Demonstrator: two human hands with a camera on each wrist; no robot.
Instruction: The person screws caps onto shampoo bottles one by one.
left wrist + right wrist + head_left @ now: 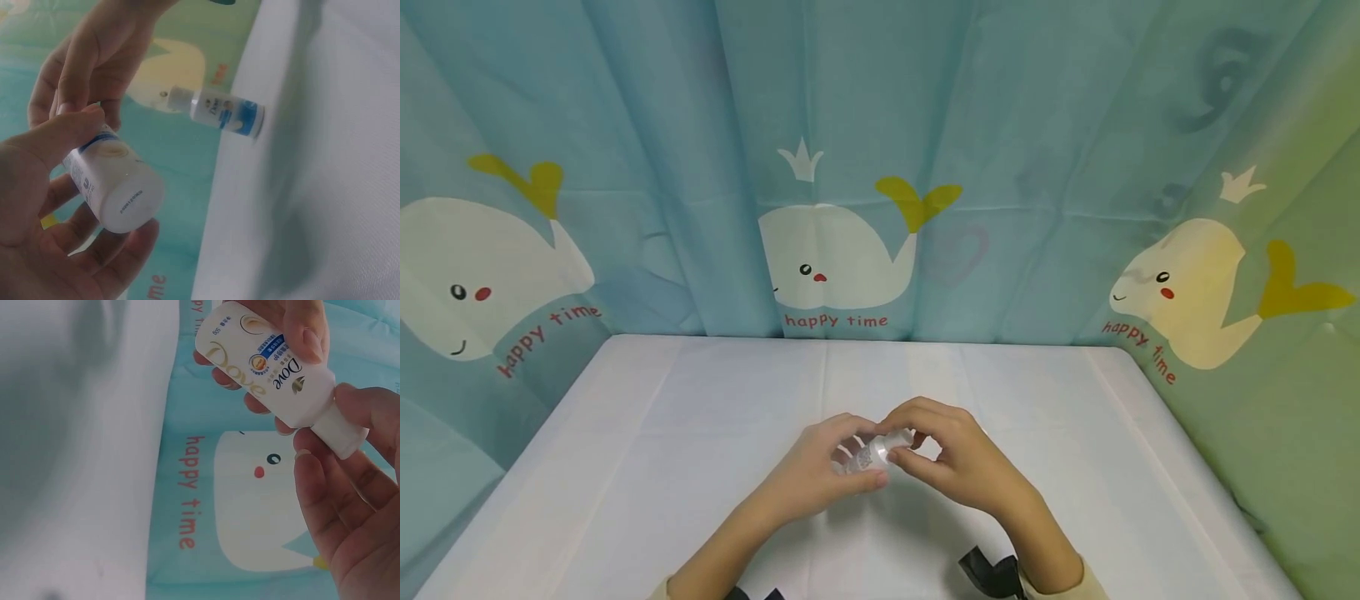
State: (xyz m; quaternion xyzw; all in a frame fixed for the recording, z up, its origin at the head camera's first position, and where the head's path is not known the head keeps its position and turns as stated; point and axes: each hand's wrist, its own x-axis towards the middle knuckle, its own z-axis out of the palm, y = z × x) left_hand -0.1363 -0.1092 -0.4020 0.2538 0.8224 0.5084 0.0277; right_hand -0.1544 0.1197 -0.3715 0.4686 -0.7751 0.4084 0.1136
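Note:
A small white Dove bottle (269,369) is held tilted between both hands above the table. My left hand (823,467) grips its body, the thumb on one side and fingers on the other; its round base (134,203) faces the left wrist camera. At the other end my right hand (958,454) pinches the white cap (340,431) between thumb and fingers. The cap sits on the bottle's neck. In the left wrist view, a second Dove bottle (228,112), white with a blue lower part, stands on the table beyond the hands; I cannot make it out in the head view.
A white-covered table (700,400) extends beneath the hands. Behind it and at both sides hangs a blue-green curtain (1015,167) with whale prints. Black straps (992,573) show near the wrists at the bottom edge.

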